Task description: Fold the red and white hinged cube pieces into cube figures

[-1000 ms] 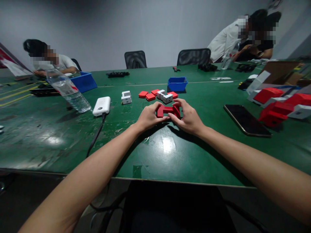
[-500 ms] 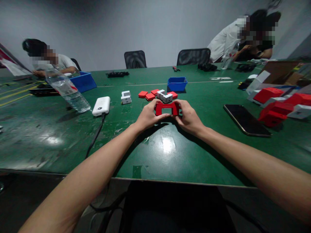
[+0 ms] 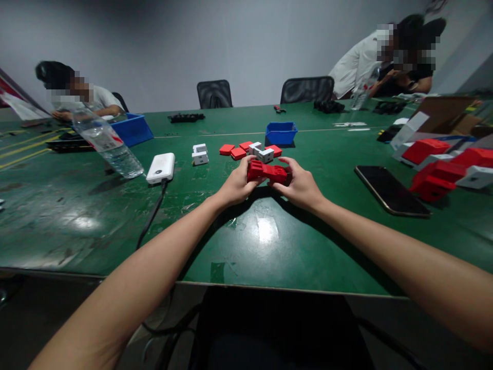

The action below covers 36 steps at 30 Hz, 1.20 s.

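Both my hands hold one red plastic part just above the green table, at its middle. My left hand grips the part's left end with fingers curled round it. My right hand grips the right end, thumb on top. The part is tilted, its left end higher. Just beyond it lie several small red pieces and white blocks, with another white block to the left.
A blue bin stands behind the pieces. A white power bank with a cable and a water bottle lie left; a dark phone and red and white boxes right. Other people sit at the far corners.
The red part was lifted off the table, stood upright facing me, and has now been turned and tilted between both hands. Nothing else moved.
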Motion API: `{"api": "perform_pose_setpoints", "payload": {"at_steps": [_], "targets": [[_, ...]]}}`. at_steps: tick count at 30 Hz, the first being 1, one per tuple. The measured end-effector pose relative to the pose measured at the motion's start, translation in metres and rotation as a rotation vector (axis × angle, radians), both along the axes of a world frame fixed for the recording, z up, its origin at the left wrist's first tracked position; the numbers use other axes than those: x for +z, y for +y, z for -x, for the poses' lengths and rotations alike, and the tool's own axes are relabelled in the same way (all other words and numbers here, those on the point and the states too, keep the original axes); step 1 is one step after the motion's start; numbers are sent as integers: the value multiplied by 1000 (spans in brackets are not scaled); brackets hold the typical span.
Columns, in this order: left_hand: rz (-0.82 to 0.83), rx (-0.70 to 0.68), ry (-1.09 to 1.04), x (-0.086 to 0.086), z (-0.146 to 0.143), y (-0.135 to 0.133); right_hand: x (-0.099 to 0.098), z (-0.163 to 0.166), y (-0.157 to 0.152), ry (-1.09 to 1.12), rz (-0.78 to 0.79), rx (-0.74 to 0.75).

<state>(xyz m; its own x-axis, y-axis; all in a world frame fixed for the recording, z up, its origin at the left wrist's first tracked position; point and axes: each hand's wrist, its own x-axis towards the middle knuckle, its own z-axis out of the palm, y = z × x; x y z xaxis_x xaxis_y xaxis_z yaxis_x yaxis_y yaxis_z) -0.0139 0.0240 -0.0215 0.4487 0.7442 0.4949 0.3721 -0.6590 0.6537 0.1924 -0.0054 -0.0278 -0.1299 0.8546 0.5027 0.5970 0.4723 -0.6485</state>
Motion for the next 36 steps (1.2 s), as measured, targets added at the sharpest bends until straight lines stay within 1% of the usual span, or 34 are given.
{"api": "perform_pose_setpoints", "payload": {"at_steps": [4, 10, 15, 17, 19, 22, 24, 26, 29, 31, 33, 36], "targets": [[-72, -8, 51, 2, 0, -2, 1, -2, 2, -5, -18, -23], [-61, -7, 93, 6, 3, -4, 4, -1, -3, 13, -71, -19], [26, -15, 17, 8, 1, -7, 5, 1, -7, 2, -232, 52], [39, -38, -34, 9, -1, -8, 6, 1, -7, -11, -281, 48], [13, -53, -64, 9, -3, -10, 6, 1, -6, -34, -290, 23], [-98, -49, -51, 8, -5, -10, 5, 1, -5, -30, -206, 1], [-185, -52, -23, 6, -5, -8, 4, 1, -4, -11, -126, 7], [-237, -66, -8, 4, -5, -7, 3, 0, -2, 1, -79, 15], [-217, -75, -1, 2, -4, -6, 1, -2, 2, 26, -35, 64], [-183, -66, 12, 2, -3, -6, -1, -4, 6, 63, 24, 123], [-183, -49, 30, 3, -3, -7, -3, -6, 9, 109, 75, 167], [-209, -32, 51, 6, -2, -7, -4, -7, 10, 149, 81, 174]]}}
